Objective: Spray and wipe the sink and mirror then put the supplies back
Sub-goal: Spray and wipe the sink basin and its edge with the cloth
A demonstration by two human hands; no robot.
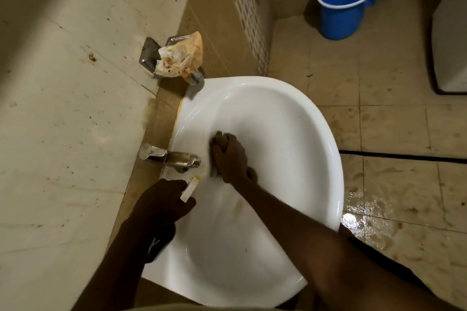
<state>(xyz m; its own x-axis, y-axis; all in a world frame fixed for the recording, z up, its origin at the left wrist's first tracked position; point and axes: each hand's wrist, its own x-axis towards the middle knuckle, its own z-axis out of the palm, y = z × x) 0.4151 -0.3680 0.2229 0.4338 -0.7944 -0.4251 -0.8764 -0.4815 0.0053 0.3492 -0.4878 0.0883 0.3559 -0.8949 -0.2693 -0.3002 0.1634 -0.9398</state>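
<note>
A white ceramic sink (290,134) is fixed to the tiled wall, with a metal tap (177,158) at its left rim. My right hand (231,159) presses a dark wiping cloth (219,139) against the basin wall just right of the tap. My left hand (164,201) rests on the sink's left rim below the tap and grips a spray bottle. Only the bottle's white nozzle with a yellow tip (190,188) shows; the dark body is mostly hidden under my forearm. No mirror is in view.
A metal soap dish (151,54) on the wall above the sink carries a crumpled, stained rag (180,58). A blue bucket (346,0) with a white rim stands on the floor beyond. The floor tiles (379,214) right of the sink are wet.
</note>
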